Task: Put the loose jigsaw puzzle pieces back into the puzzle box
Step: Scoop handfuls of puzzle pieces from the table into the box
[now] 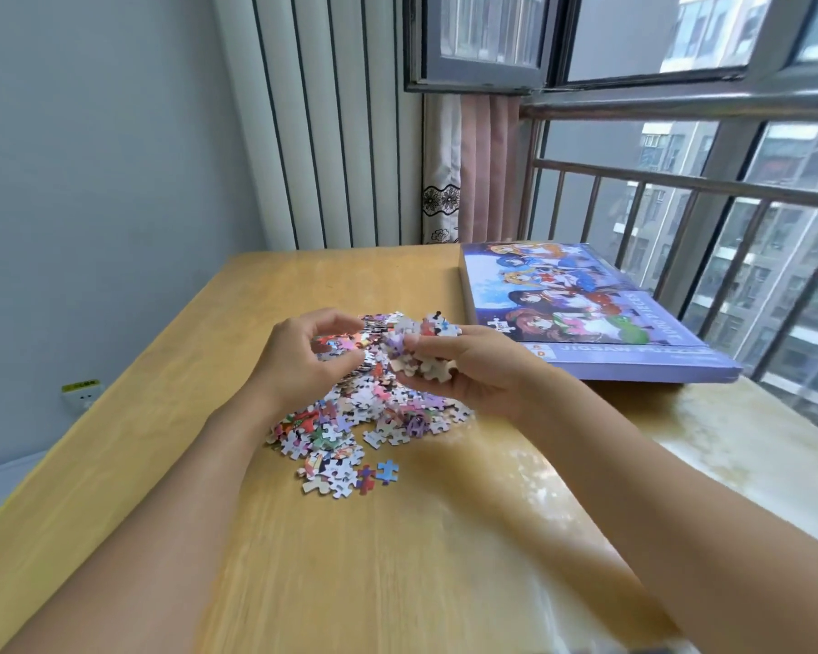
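Both hands are over the heap of loose colourful cardboard jigsaw pieces (364, 408), which lies near the middle of the light wooden tabletop (171, 417). I see my right hand (464, 370) with the palm turned up and the fingers curled around a small bunch of pieces (421, 346); some of them stick out above the fingertips. My left hand (303, 356) is just beside it, with thumb and fingers bent toward each other above the heap. I cannot tell for sure if the left hand pinches a piece or only touches the pile, because the fingertips are blurred against the pieces behind them.

A few single pieces, one light blue (388, 470) and one dark red-blue (365, 479), lie apart from the heap on the side toward the near edge of the tabletop.

The flat purple puzzle box with cartoon figures printed on its lid (586, 304) lies closed at the far right corner of the tabletop, close to the metal window railing (681, 181). It is near my right hand but not touching it.
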Motion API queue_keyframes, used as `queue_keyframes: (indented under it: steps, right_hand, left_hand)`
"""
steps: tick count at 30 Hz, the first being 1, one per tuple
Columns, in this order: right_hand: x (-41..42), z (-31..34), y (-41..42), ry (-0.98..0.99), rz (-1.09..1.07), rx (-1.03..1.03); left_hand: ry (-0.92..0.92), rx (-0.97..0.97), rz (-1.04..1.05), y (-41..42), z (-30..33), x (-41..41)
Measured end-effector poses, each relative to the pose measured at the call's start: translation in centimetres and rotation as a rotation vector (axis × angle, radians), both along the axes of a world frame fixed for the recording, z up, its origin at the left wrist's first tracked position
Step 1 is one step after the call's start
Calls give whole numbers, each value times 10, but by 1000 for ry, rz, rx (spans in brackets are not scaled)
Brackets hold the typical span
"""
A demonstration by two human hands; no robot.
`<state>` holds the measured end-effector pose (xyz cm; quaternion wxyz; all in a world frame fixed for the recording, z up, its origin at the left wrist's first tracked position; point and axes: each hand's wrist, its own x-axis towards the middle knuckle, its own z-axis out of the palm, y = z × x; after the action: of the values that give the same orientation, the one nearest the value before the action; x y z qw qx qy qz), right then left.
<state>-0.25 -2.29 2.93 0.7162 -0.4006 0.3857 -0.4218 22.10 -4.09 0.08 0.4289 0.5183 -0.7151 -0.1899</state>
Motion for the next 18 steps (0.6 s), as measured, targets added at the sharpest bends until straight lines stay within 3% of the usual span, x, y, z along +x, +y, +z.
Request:
queue_keyframes:
  steps: [6,11,13,15,18]
  right_hand:
    - [-54,-19,47,64,-23,177]
    - [-101,-23,59,62,-172,227]
    - [-114,-21,56,57,-254,243]
    - [-121,-22,55,51,-277,265]
    - [-124,-23,54,23,-272,283]
  left_hand:
    - [-164,-116,-143,9,0,-52]
    - [-612,-206,-281,-6,8,-106]
    - [-696,-238,-253,-18,10,-125]
    - [-680,-232,-248,-27,9,-141]
    - [-414,-188,-261,-38,2,-159]
